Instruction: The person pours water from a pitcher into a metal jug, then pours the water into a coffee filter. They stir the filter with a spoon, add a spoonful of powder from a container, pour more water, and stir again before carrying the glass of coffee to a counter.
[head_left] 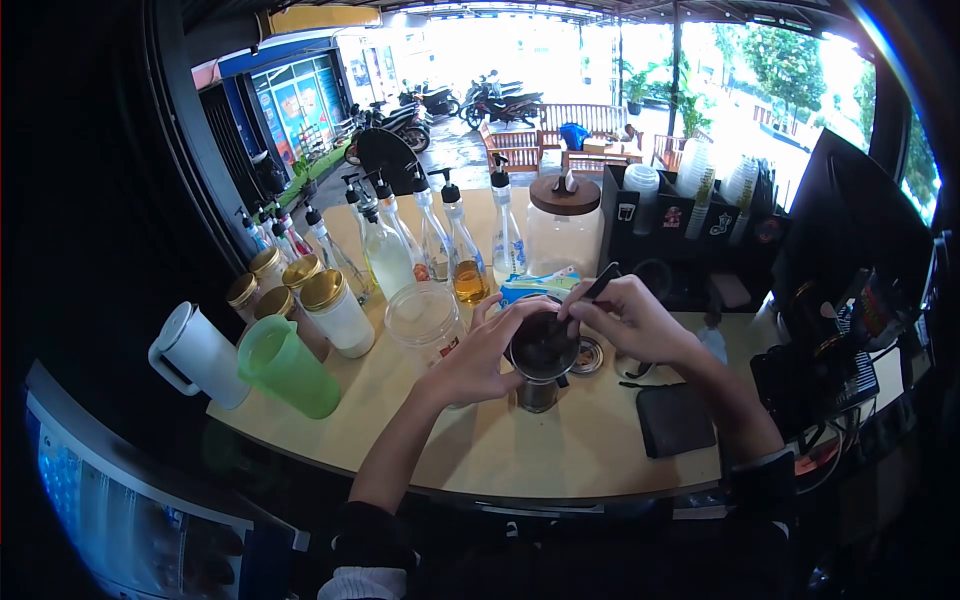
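A dark round vessel (543,345) with a pale rim sits over a small glass container (538,396) on the wooden counter (480,450). Wrapped round the vessel's left side, my left hand (480,350) steadies it by the rim. My right hand (630,318) is closed on a thin black-handled utensil (603,282), whose lower end goes down into the vessel. The contents look dark, and the utensil's tip is hidden. Just left of my left hand stands a clear plastic jar (424,318).
Pump bottles (468,262) line the counter's back, beside a wooden-lidded jar (563,235). Gold-lidded jars (345,320), a green pitcher (290,370) and a white pitcher (205,355) stand left. At right are a black cup holder (680,240) and a dark folded cloth (675,420).
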